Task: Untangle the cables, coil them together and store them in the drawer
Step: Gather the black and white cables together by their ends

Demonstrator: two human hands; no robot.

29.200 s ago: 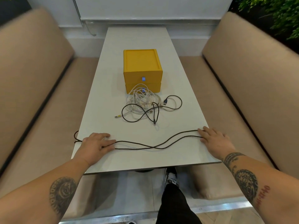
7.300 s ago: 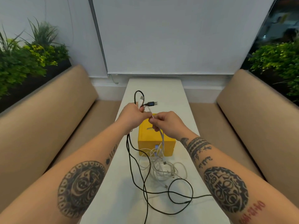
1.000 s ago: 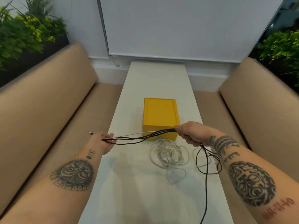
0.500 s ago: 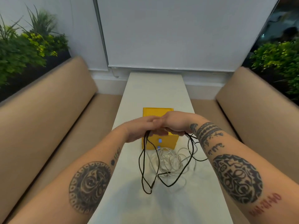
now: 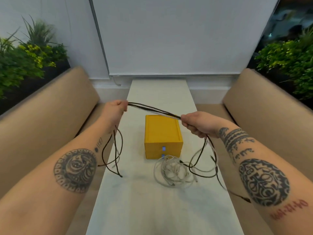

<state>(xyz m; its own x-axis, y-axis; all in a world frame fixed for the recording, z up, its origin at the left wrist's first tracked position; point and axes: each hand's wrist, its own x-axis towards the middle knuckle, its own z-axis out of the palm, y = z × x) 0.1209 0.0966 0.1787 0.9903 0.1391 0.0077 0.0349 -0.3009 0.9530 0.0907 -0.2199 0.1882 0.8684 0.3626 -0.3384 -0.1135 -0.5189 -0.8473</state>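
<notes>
Between benches (image 5: 50, 107), my left hand (image 5: 115, 109) and right hand (image 5: 196, 124) grip black cables (image 5: 152, 108) taut; white tangle (image 5: 171, 172), coiling and closed drawer box (image 5: 162, 133) await.

Tan benches (image 5: 42, 116) outside the left hand (image 5: 115, 112) and right hand (image 5: 198, 124); white table (image 5: 152, 209) beneath, pale blind (image 5: 169, 39) beyond, plants (image 5: 25, 61) farther out.

A red line of digits (image 5: 288, 210) joined by dashes is running along the right forearm (image 5: 277, 160), lying upside down to the camera and too blurred to be read surely. A row of dark script-like marks (image 5: 242, 150) is sitting nearer that wrist, unreadable. Small dark strokes (image 5: 100, 144), perhaps numerals, are showing on the left forearm (image 5: 42, 192)
</notes>
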